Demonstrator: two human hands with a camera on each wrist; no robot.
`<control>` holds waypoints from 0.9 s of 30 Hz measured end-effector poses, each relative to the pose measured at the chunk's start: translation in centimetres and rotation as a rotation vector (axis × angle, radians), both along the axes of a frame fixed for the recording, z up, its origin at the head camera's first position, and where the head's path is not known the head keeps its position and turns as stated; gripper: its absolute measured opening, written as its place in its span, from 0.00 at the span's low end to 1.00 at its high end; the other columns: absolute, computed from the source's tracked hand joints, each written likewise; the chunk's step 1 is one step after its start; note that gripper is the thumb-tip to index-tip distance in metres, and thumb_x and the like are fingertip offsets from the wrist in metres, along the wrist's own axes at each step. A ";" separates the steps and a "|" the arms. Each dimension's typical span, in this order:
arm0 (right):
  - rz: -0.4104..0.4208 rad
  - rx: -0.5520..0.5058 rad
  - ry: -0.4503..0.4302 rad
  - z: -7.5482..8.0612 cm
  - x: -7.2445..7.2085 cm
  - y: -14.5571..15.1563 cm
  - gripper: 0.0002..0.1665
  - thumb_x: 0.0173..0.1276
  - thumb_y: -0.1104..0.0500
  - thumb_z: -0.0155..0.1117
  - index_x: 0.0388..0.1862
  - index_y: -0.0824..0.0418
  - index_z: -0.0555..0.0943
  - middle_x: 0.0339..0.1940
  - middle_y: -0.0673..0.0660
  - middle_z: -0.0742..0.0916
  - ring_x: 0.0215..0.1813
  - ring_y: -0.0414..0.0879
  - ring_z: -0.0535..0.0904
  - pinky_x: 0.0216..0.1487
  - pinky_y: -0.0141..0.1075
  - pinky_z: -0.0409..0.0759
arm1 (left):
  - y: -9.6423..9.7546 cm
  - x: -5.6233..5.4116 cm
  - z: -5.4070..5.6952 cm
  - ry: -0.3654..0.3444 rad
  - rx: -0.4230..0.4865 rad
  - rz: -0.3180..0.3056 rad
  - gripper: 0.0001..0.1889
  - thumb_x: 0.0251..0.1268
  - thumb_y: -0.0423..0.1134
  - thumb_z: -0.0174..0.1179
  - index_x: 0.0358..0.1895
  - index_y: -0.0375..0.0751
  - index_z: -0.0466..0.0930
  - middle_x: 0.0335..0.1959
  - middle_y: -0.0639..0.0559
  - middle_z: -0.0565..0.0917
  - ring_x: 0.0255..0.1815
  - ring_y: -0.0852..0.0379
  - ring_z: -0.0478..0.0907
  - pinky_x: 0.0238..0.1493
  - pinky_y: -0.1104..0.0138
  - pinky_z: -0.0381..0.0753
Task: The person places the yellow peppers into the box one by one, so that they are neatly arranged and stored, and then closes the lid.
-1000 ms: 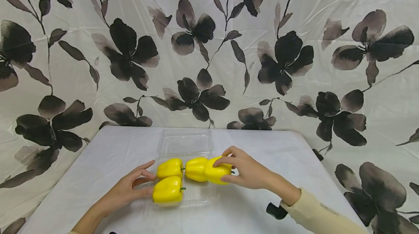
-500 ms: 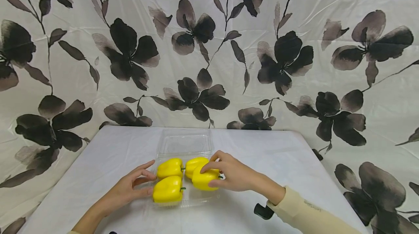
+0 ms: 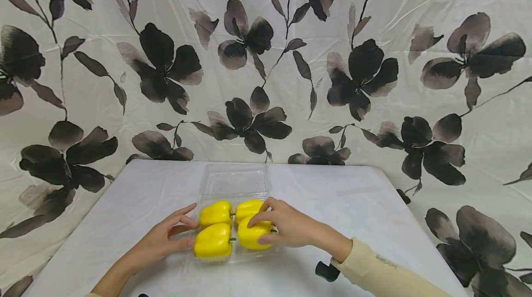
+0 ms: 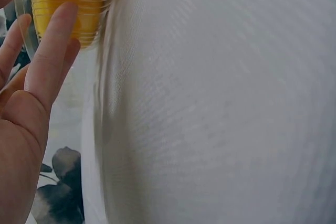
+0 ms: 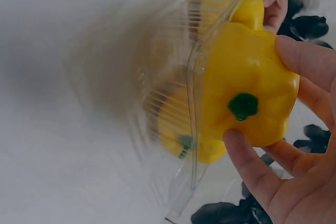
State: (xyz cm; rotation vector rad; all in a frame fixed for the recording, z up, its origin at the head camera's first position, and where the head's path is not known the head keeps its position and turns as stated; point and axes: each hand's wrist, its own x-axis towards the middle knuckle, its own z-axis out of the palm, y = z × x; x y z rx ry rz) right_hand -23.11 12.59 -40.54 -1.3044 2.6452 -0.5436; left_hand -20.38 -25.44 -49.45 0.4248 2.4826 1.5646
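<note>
A yellow bell pepper (image 3: 250,233) with a green stem is gripped by my right hand (image 3: 287,225), fingers on top and thumb at its near side. In the right wrist view, that bell pepper (image 5: 254,77) sits at the rim of a clear plastic container (image 3: 245,257). Three other yellow bell peppers lie in the container: front left (image 3: 213,240), back left (image 3: 215,214) and back right (image 3: 248,209), the last partly hidden. My left hand (image 3: 164,237), fingers spread and fairly straight, touches the container's left side. Its thumb (image 4: 50,56) lies against the ribbed wall in the left wrist view.
The container's clear lid (image 3: 235,182) lies open toward the back of the table (image 3: 341,195), which has a white cover. A black object (image 3: 327,271) shows beneath my right wrist. Cloth with a dark flower print (image 3: 249,121) hangs behind the table.
My right hand has carried its bell pepper leftward and toward me, from over the back right pepper to the container's front right. The left hand has stayed in place.
</note>
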 end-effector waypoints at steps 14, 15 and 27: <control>-0.005 0.033 0.017 -1.3 0.2 -0.6 0.22 0.72 0.49 0.76 0.63 0.40 0.86 0.59 0.51 0.79 0.56 0.42 0.73 0.57 0.34 0.77 | 0.1 0.1 0.2 -0.009 -0.002 0.005 0.21 0.67 0.46 0.75 0.57 0.44 0.80 0.88 0.43 0.53 0.76 0.33 0.71 0.75 0.42 0.73; -0.004 0.032 0.019 -1.4 0.2 -0.6 0.22 0.72 0.49 0.76 0.63 0.40 0.86 0.59 0.51 0.79 0.56 0.42 0.73 0.58 0.34 0.77 | 0.1 0.1 0.2 -0.011 -0.004 0.007 0.21 0.67 0.47 0.75 0.57 0.44 0.80 0.88 0.43 0.53 0.76 0.34 0.71 0.75 0.42 0.72; -0.003 0.007 0.030 -2.3 0.2 -0.5 0.22 0.72 0.48 0.76 0.64 0.39 0.85 0.61 0.51 0.79 0.60 0.43 0.74 0.62 0.37 0.78 | 0.1 0.1 0.0 -0.003 -0.009 0.012 0.21 0.66 0.46 0.76 0.56 0.44 0.80 0.88 0.43 0.54 0.75 0.34 0.72 0.75 0.41 0.72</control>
